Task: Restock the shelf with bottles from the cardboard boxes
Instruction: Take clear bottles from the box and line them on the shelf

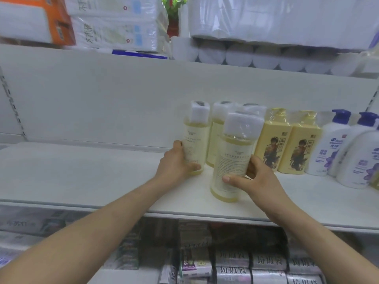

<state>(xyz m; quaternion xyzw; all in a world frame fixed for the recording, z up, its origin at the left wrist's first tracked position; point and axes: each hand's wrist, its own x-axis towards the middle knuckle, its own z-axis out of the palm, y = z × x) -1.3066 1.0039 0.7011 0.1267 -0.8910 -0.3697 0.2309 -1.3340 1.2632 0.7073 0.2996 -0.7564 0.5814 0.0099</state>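
Amber liquid in both held bottles: left hand [177, 163] grips left bottle [195, 138], upright on white shelf [82, 173]; right hand [256, 178] wraps front bottle [232, 158], slightly tilted, near shelf's front edge. Just right: yellow bottles [273, 140], then white pump bottles [328, 146].

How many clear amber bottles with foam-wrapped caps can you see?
4: left bottle in the left hand; front bottle in the right hand; middle bottle behind them; rear bottle mostly hidden behind the front one. Others may be hidden.

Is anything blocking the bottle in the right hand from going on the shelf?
Nothing visible does: the right hand holds the bottle at the bare front of the shelf. Matching bottles stand right behind it.
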